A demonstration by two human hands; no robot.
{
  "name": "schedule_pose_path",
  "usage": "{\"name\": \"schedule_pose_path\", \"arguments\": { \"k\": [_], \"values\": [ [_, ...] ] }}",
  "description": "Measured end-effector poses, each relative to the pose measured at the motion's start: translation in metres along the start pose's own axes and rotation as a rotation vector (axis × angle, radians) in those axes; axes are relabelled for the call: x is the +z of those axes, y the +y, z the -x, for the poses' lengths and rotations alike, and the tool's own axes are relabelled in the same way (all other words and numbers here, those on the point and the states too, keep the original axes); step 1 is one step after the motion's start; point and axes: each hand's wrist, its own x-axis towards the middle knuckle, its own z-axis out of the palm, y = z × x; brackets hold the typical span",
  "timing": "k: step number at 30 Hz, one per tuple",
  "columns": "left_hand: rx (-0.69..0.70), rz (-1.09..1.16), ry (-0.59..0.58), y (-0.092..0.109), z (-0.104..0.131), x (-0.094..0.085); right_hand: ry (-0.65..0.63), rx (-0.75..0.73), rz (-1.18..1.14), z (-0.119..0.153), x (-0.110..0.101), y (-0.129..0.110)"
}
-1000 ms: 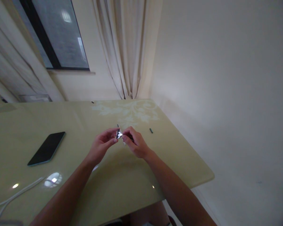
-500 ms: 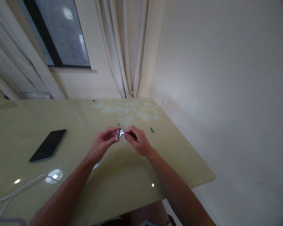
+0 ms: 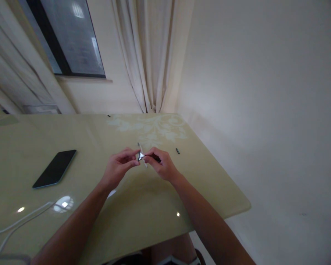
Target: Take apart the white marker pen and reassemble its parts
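Above the table, my left hand (image 3: 116, 168) pinches the dark edge of a small razor-like tool (image 3: 141, 156) between thumb and fingertips. This tool has a shiny silver head that widens toward the left; its exact kind is too small to make out. My right hand (image 3: 162, 164) is closed around its dark handle, most of which the fingers hide. Behind and below the tool lies a thin white stick (image 3: 146, 164) with a grey tip, partly covered by the hands. A short black strip (image 3: 177, 151) rests on the table to the right of my right hand.
A dark tablet (image 3: 55, 169) lies on the glossy table (image 3: 226, 191) at left. White cables (image 3: 22, 222) run across the near left. Another small black piece (image 3: 109, 116) sits at the far edge. Curtains (image 3: 146, 55) and a wall (image 3: 264, 110) stand beyond.
The whole view has shifted up very slightly. Both hands keep the same grip on the tool, with only a tiny shift in its angle.
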Motion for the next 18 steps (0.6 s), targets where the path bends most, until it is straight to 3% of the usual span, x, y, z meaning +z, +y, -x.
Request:
{"name": "schedule_pose_path", "arguments": {
  "k": [10,18],
  "values": [
    [-0.060,0.091,0.023,-0.012,0.002,0.004,0.016,0.062,-0.114,0.001,0.007,0.007],
    [-0.089,0.047,0.007,-0.011,0.003,0.002,0.056,0.050,-0.066,-0.002,0.006,0.005]
  ]
}}
